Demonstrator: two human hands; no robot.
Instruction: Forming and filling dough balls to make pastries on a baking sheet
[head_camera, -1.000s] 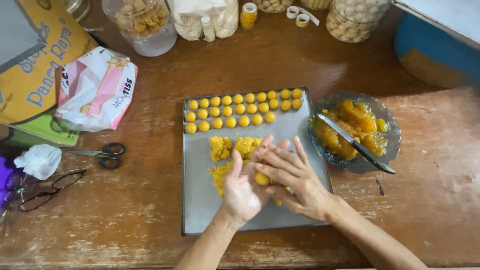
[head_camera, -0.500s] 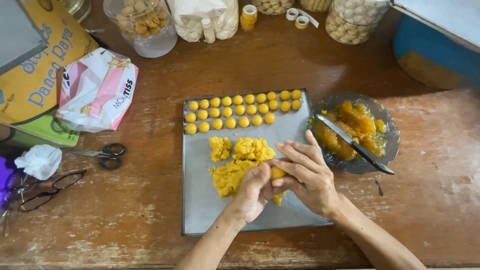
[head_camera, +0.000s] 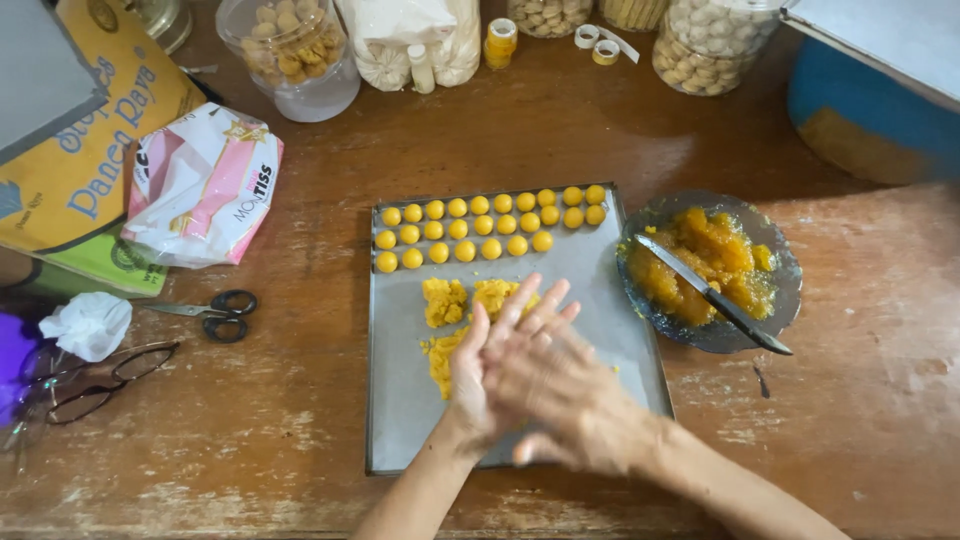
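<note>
My left hand (head_camera: 468, 385) and my right hand (head_camera: 565, 392) are pressed palm to palm over a grey metal tray (head_camera: 400, 425); the right one lies on top and is blurred by motion. The piece of yellow paste between them is hidden. Small yellow balls (head_camera: 480, 228) sit in three rows along the tray's far edge. Loose lumps of yellow paste (head_camera: 445, 300) lie on the tray just beyond my fingertips.
A glass bowl (head_camera: 792, 275) of yellow paste with a knife (head_camera: 715, 297) across it stands right of the tray. Scissors (head_camera: 215, 312), glasses (head_camera: 90, 375), a crumpled tissue (head_camera: 88, 325) and a tissue pack (head_camera: 200, 185) lie left. Jars (head_camera: 290, 50) line the back; a blue container (head_camera: 870, 120) stands far right.
My palms opened a little, showing a yellow piece between them, then closed again. The right hand has slid across the left and now covers the piece.
</note>
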